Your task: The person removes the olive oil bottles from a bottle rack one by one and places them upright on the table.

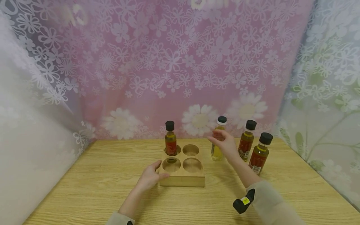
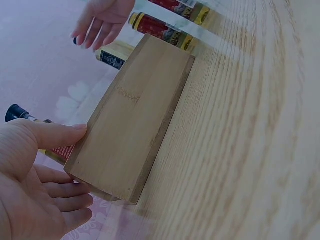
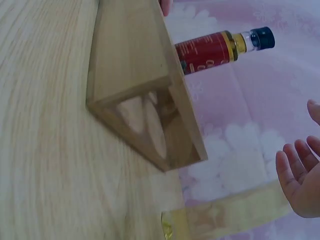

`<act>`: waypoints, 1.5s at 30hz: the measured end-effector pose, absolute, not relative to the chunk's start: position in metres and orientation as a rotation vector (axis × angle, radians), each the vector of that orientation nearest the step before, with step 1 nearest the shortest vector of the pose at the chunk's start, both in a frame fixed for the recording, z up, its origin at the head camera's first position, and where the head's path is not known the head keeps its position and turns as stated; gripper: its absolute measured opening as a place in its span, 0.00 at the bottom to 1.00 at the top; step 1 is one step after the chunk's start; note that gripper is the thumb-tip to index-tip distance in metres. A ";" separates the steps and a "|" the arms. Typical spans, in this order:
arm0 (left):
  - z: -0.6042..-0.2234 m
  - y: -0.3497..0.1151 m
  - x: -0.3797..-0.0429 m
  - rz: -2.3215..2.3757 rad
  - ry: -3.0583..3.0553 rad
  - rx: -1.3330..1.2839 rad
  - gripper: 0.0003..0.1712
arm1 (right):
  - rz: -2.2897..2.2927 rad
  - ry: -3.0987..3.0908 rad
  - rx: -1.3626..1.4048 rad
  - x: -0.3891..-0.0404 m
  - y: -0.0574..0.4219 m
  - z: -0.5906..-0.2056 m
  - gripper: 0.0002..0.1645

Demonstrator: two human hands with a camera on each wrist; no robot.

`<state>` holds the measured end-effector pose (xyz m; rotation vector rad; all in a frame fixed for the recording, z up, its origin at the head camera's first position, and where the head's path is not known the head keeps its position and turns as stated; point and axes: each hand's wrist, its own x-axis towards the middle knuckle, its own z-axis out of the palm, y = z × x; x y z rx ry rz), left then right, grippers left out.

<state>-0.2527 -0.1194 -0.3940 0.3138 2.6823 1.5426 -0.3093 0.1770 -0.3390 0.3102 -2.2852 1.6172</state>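
My left hand (image 1: pixel 149 177) is at the front left corner of a wooden bottle holder (image 1: pixel 182 181). Its thumb touches the top edge, and its loosely straight fingers lie along the left end. In the holder's back left hole stands a red-labelled oil bottle (image 1: pixel 170 143) with a black cap. Fingers spread, my right hand (image 1: pixel 226 145) is at a pale yellow oil bottle (image 1: pixel 216 153), overlapping its upper half in the head view. The right wrist view shows that hand (image 3: pixel 300 185) with nothing in it.
Two more red-labelled oil bottles, one farther back (image 1: pixel 245 145) and one nearer (image 1: pixel 258 157), stand on the wooden table (image 1: pixel 92 187) right of the yellow one. A pink flowered curtain (image 1: pixel 140 62) hangs behind. The holder's right end (image 3: pixel 165 130) is open.
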 end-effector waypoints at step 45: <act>-0.395 -0.120 -0.253 1.585 2.624 0.315 0.47 | 1.714 -2.456 0.471 -0.337 0.052 -0.345 0.36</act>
